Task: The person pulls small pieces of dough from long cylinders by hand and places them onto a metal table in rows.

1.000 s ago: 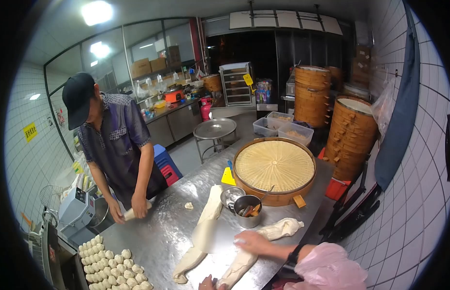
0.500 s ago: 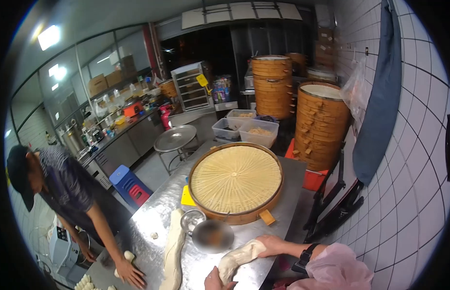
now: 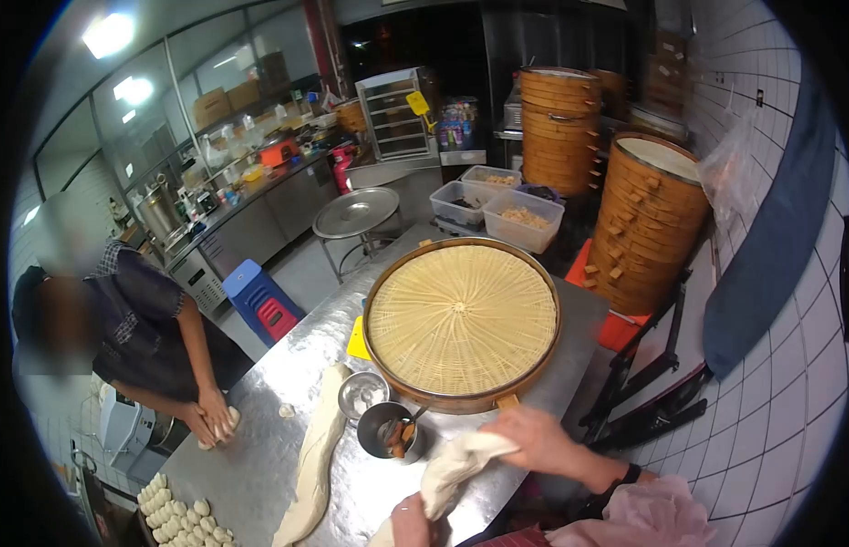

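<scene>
A thick piece of dough (image 3: 454,474) stretches between my two hands at the table's near edge. My right hand (image 3: 534,439) grips its far end, slightly raised from the steel surface. My left hand (image 3: 411,521) is closed round the near end, partly cut off by the frame's bottom. To the left lies a long dough strip (image 3: 313,465). Just beyond my hands stand a metal pot (image 3: 373,443) with brownish contents and a spoon handle, and a small metal bowl (image 3: 363,390) holding something white.
A bamboo steamer (image 3: 461,314) with a woven mat sits on the steel table (image 3: 251,456). Across the table, a co-worker's hands (image 3: 208,417) press dough, near several small dough pieces (image 3: 183,521). Stacked steamers (image 3: 639,232) and plastic tubs (image 3: 525,219) stand beyond.
My right hand has lifted its end of the dough, which now slopes up more steeply. The co-worker's hands have come together on a dough piece. The view has shifted.
</scene>
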